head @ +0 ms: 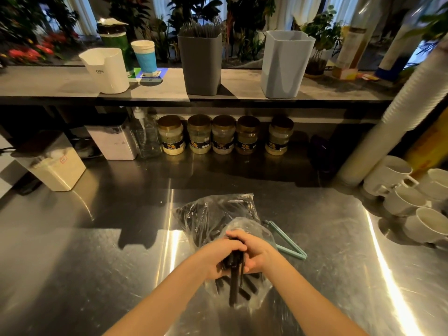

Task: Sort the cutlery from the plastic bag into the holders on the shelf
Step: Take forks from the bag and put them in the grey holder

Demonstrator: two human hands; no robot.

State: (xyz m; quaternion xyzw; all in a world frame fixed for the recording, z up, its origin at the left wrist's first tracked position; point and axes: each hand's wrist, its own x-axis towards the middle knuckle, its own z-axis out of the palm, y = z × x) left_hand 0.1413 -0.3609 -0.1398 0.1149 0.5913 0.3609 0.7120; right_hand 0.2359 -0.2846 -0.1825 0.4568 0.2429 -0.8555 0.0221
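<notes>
A clear plastic bag of black cutlery lies on the steel counter in front of me. My left hand and my right hand meet over its near end and both grip a bundle of black cutlery, whose handles stick out toward me. On the shelf stand a dark grey holder filled with cutlery, a light blue holder and a white holder.
A teal bag clip lies just right of the bag. White mugs cluster at the right edge beside a tall stack of cups. Several jars and boxes line the counter's back under the shelf.
</notes>
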